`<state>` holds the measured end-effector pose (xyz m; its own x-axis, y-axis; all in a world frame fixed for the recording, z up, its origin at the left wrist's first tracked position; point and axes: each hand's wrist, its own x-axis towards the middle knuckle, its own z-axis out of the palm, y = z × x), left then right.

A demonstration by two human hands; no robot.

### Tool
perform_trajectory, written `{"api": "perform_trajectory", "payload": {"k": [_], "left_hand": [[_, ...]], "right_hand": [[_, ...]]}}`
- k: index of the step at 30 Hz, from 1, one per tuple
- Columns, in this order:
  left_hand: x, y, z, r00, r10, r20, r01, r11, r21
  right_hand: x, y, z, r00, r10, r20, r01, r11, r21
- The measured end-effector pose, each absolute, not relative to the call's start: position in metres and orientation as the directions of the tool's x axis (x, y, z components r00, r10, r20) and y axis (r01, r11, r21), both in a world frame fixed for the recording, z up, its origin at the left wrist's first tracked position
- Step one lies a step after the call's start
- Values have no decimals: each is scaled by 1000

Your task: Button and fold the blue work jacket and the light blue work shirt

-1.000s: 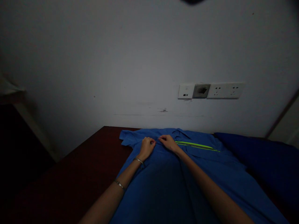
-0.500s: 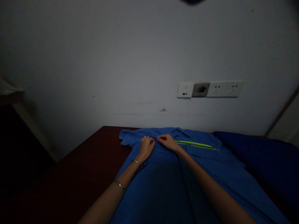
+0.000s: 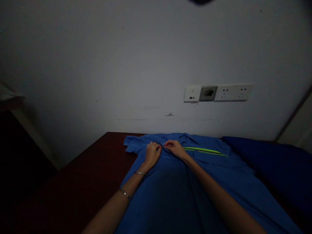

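A blue short-sleeved work shirt (image 3: 168, 182) lies spread out, its collar toward the wall and a yellow-green stripe (image 3: 207, 150) across the chest. My left hand (image 3: 153, 153) is closed in a pinch on the shirt's chest cloth, left of the stripe. Close beside it, my right hand (image 3: 173, 148) pinches the same spot with thumb and forefinger. Small white marks, perhaps lettering, show on the cloth between the fingertips. Whether a button or other small part is in the fingers cannot be made out.
The shirt lies on a dark red-brown table (image 3: 97, 169) pushed against a pale wall (image 3: 97, 65). Folded dark blue cloth (image 3: 273, 162) lies at the right. Sockets and switches (image 3: 231, 93) sit on the wall above. Dark furniture (image 3: 19, 152) stands at the far left.
Both hands stay at the same spot on the shirt. The left wrist has shifted slightly, and white marks on the cloth between the fingers now show more clearly.
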<state>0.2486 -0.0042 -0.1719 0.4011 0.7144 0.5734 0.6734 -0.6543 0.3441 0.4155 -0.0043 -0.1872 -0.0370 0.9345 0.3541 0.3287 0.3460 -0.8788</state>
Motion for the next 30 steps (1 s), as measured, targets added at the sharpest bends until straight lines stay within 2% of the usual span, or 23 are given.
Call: {"api": "perform_trajectory", "payload": {"k": [9, 18, 21, 25, 28, 30], "left_hand": [[248, -4, -172, 422, 680, 599, 649, -688, 324], [249, -3, -175, 410, 687, 600, 639, -686, 348], [248, 2, -170, 465, 712, 527, 651, -678, 341], [244, 11, -151, 541, 771, 335, 664, -636, 394], [241, 13, -137, 461, 790, 405, 664, -610, 432], [240, 11, -134, 456, 748, 483, 652, -650, 391]], "right_hand": [[412, -12, -178, -79, 879, 470, 545, 433, -718], [412, -16, -175, -180, 823, 539, 632, 517, -577], [413, -18, -176, -175, 841, 511, 697, 472, -539], [411, -25, -172, -180, 851, 493, 788, 425, -446], [408, -30, -167, -207, 840, 502, 833, 420, -360], [406, -32, -164, -217, 841, 496, 858, 407, -315]]}}
